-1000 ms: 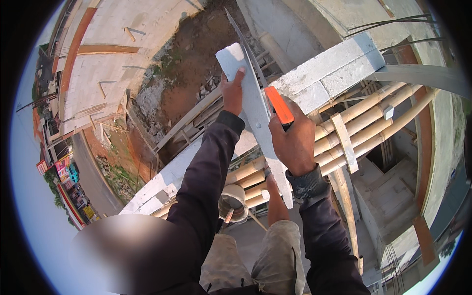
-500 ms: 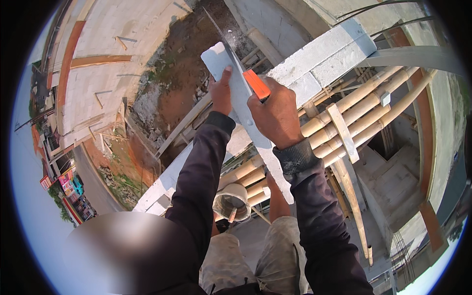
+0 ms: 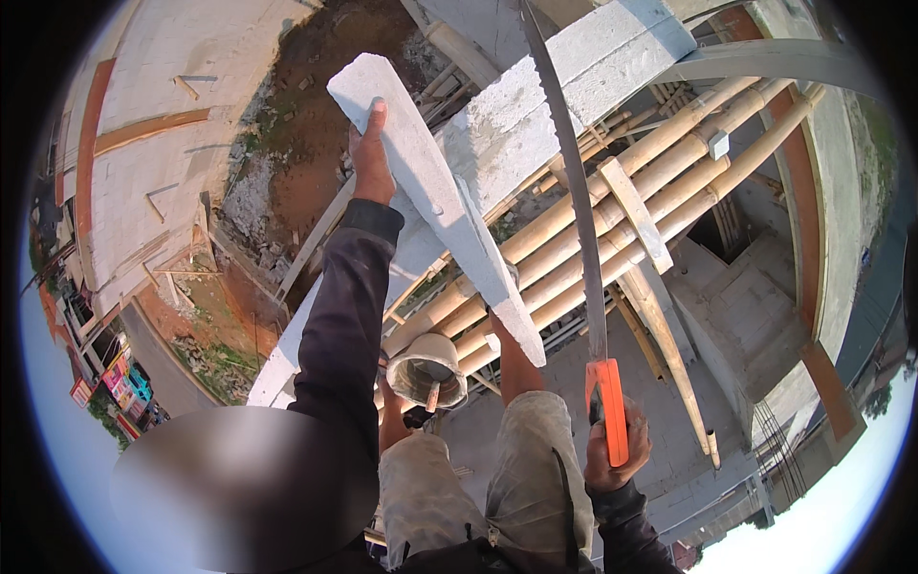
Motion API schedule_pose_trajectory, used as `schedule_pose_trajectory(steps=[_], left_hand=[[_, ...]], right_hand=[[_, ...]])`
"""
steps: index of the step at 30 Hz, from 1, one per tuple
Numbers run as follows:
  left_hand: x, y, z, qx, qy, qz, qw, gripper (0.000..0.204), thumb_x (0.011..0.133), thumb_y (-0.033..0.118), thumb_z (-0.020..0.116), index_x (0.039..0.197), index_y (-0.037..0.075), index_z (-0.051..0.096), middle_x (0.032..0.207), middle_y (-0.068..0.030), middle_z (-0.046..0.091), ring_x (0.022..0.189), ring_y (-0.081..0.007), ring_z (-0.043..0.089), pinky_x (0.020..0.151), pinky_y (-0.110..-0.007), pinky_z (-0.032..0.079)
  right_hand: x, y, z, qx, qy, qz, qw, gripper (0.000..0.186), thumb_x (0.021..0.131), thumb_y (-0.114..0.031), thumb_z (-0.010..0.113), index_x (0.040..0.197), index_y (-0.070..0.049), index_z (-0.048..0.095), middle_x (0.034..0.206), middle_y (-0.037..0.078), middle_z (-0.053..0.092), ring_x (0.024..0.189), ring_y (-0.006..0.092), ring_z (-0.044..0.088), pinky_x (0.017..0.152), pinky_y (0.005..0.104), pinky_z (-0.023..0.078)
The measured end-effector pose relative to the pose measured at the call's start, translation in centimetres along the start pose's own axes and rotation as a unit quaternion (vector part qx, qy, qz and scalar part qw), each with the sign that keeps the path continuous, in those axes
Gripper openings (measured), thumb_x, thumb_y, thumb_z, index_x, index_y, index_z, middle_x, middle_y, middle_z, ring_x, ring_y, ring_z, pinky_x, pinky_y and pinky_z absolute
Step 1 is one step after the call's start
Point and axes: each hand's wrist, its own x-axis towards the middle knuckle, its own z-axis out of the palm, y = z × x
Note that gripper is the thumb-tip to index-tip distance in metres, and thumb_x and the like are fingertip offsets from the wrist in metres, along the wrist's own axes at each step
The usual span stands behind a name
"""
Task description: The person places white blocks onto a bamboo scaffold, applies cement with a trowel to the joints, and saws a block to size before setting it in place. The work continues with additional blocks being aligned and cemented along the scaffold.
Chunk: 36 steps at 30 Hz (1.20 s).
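Observation:
My left hand (image 3: 373, 161) is closed round the far end of a long, narrow light-grey concrete block (image 3: 435, 196), thumb on its upper face. The block lies slantwise across the top of a block wall, its near end sticking out over the bamboo poles (image 3: 612, 218). Lower right, my right hand (image 3: 618, 448) grips the orange handle of a handsaw (image 3: 585, 239). Its toothed blade points away from me, apart from the block and passing above the poles and wall in view.
The pale block wall (image 3: 507, 124) runs from lower left to upper right. A bucket (image 3: 426, 371) with a wooden-looking handle in it stands near my legs. A short plank (image 3: 637, 215) crosses the bamboo. Beyond the wall, rubble and bare earth (image 3: 316, 115) lie far below.
My right hand has drawn the saw off the block and back toward me, to the lower right. My left hand still holds the block, which appears further left and more fully in view.

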Motion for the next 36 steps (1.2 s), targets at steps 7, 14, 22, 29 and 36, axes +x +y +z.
schedule_pose_trajectory(steps=[7,14,22,29,36], left_hand=[[-1.7,0.9,0.0,-0.018,-0.065,-0.059,0.996,0.078,0.087,0.049,0.074,0.143,0.002,0.046,0.129,-0.0121,0.058,0.115,-0.0253,0.059,0.1,-0.039,0.047],[0.3,-0.6,-1.9,-0.016,-0.105,-0.05,0.993,0.065,0.095,0.044,0.066,0.142,0.004,0.048,0.135,-0.0116,0.057,0.124,-0.0266,0.056,0.105,-0.042,0.046],[1.1,-1.1,-3.8,-0.081,-0.175,0.009,0.981,0.034,0.103,0.036,0.056,0.117,0.005,0.064,0.106,-0.0047,0.068,0.099,-0.0167,0.065,0.086,-0.032,0.053],[-1.2,-0.9,-3.7,-0.094,-0.061,0.005,0.994,0.042,0.102,0.036,0.057,0.126,0.002,0.061,0.115,-0.007,0.067,0.108,-0.0172,0.062,0.095,-0.031,0.048],[-3.1,1.3,-3.5,-0.098,-0.009,0.017,0.995,0.064,0.095,0.043,0.066,0.144,0.005,0.047,0.136,-0.0097,0.057,0.124,-0.0258,0.056,0.108,-0.041,0.044]], right_hand=[[-6.2,11.9,0.3,-0.104,0.108,0.092,0.984,0.045,0.089,-0.008,0.055,0.134,0.001,0.053,0.108,0.021,0.069,0.088,0.0351,0.072,0.077,0.0408,0.057],[9.3,31.6,20.4,-0.146,0.147,0.176,0.962,0.06,0.091,-0.015,0.057,0.147,-0.006,0.039,0.132,0.022,0.059,0.112,0.0405,0.063,0.093,0.0484,0.051],[13.7,36.5,30.5,-0.188,-0.051,0.102,0.975,0.069,0.085,-0.016,0.068,0.147,-0.001,0.041,0.134,0.022,0.059,0.121,0.0401,0.059,0.101,0.0477,0.048],[19.2,20.1,20.2,0.343,-0.339,0.067,0.874,0.119,0.07,-0.08,0.072,0.151,0.0,0.039,0.148,0.022,0.047,0.138,0.0337,0.045,0.109,0.0517,0.034],[19.6,7.3,19.7,0.171,-0.453,0.033,0.875,0.105,0.071,-0.035,0.088,0.152,0.005,0.033,0.144,0.027,0.049,0.133,0.0357,0.049,0.111,0.0436,0.04]])
